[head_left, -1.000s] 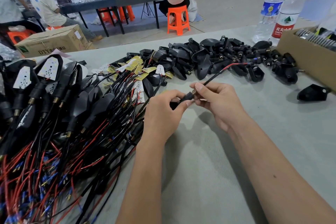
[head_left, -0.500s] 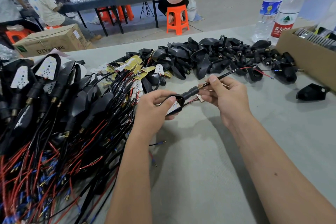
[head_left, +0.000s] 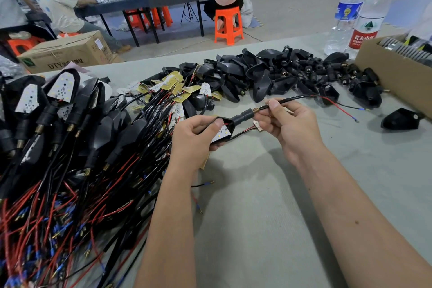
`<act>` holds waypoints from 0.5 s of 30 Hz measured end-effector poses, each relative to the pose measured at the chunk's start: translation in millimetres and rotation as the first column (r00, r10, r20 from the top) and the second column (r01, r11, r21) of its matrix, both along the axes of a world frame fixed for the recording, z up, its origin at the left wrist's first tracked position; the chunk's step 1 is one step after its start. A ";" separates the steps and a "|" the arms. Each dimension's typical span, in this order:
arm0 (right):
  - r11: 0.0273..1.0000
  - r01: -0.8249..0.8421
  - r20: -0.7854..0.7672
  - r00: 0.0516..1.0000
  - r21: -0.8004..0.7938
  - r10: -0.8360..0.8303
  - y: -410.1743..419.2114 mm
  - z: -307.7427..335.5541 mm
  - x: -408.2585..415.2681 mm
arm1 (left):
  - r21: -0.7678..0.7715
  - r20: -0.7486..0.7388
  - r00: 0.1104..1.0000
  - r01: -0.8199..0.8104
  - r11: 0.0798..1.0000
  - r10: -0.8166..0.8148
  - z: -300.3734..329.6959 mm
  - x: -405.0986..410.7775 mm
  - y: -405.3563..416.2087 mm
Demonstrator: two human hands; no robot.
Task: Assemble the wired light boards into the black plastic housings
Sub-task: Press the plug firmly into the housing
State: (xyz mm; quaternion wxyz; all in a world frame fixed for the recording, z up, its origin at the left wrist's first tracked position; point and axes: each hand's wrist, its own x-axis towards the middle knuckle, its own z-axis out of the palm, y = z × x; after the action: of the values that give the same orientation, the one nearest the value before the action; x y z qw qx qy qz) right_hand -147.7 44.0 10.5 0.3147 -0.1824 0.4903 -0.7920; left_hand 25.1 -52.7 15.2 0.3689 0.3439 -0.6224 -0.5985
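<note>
Above the grey bench (head_left: 268, 194), the left hand (head_left: 194, 140) clamps the small black plastic housing (head_left: 228, 124) with its white light board (head_left: 221, 134) inside, while the right hand (head_left: 289, 128) pinches the thin black cable (head_left: 294, 98), which seems light, bendable and best pulled gently near the stem.

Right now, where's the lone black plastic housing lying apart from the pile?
The lone black plastic housing lies at the head view's right, on the grey table, just below the brown cardboard box.
</note>
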 end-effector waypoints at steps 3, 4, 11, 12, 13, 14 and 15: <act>1.000 0.026 -0.001 1.000 0.005 -0.026 0.0 -0.5 0.6 | 0.077 -0.047 0.997 0.058 0.995 -0.054 2.9 5.7 -2.1; 1.000 0.026 -0.008 1.000 0.010 -0.026 0.0 -0.7 0.8 | 0.106 -0.069 0.995 0.074 0.992 -0.067 3.1 7.8 -3.3; 0.997 -0.035 0.000 0.999 0.070 0.035 0.7 -0.9 -0.1 | 0.074 -0.073 0.996 0.051 0.996 -0.046 -1.1 7.2 -3.4; 0.996 -0.045 -0.003 0.999 0.082 0.046 1.0 -0.8 0.1 | 0.066 -0.072 0.997 0.047 0.997 -0.042 -2.0 7.0 -3.6; 0.994 -0.057 -0.004 0.998 0.090 0.057 1.5 -0.7 0.1 | 0.060 -0.071 0.997 0.044 0.997 -0.040 -2.7 7.4 -4.0; 0.993 -0.069 -0.001 0.998 0.093 0.070 1.9 -0.3 0.0 | 0.057 -0.073 0.997 0.044 0.997 -0.039 -3.4 7.6 -4.5; 0.992 -0.080 0.005 0.997 0.093 0.080 2.7 0.5 -0.5 | 0.057 -0.074 0.996 0.045 0.997 -0.041 -3.8 7.9 -4.8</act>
State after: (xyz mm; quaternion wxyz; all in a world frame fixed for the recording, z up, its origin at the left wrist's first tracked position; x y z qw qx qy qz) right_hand -148.1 46.7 10.9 0.3546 -0.1863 0.5188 -0.7553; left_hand 33.0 -57.5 11.4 0.3681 0.3191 -0.5979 -0.6365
